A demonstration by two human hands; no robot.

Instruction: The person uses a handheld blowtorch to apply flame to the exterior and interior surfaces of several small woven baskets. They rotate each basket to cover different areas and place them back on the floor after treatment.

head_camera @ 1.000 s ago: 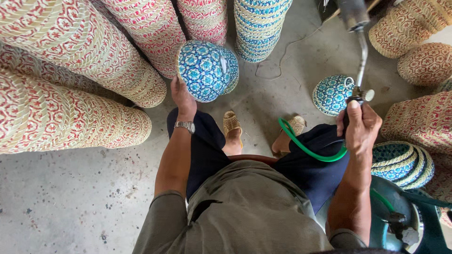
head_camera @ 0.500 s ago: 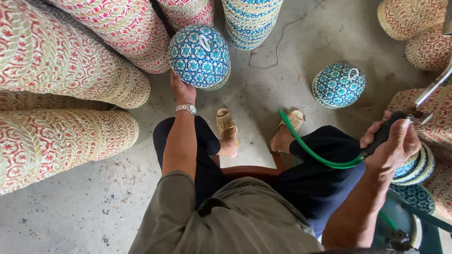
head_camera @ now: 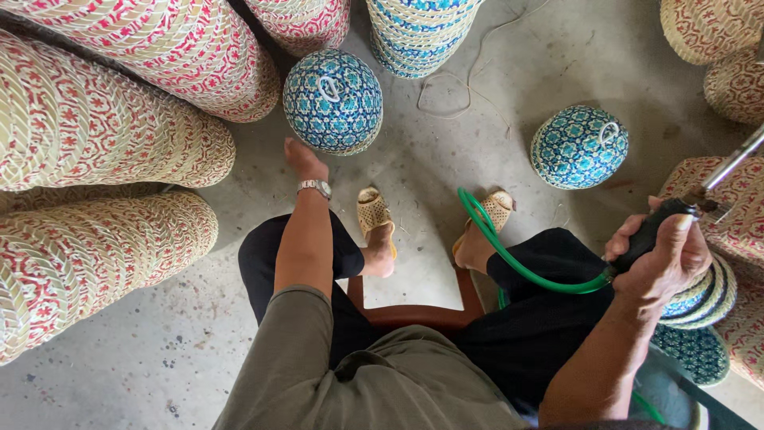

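Note:
A blue-and-white woven dome cover (head_camera: 333, 99) with a white loop on top rests on the concrete floor in front of me. My left hand (head_camera: 303, 159), with a wristwatch, hangs just below its near edge and holds nothing. My right hand (head_camera: 662, 253) grips the black handle of a spray tool (head_camera: 649, 232). Its metal wand (head_camera: 732, 163) points up to the right, and a green hose (head_camera: 509, 255) loops from the handle across my lap. A second blue dome cover (head_camera: 578, 147) sits on the floor ahead of my right knee.
Long stacks of red-and-cream woven covers (head_camera: 103, 143) lie at the left. A blue stack (head_camera: 418, 32) stands at the top and more red ones (head_camera: 708, 28) at the right. Blue covers (head_camera: 700, 299) are piled beneath my right hand. I sit on a wooden stool (head_camera: 414, 316), sandalled feet forward.
My left hand set the blue dome cover down on the floor and drew back from it. My right hand lowered the spray tool toward my right knee.

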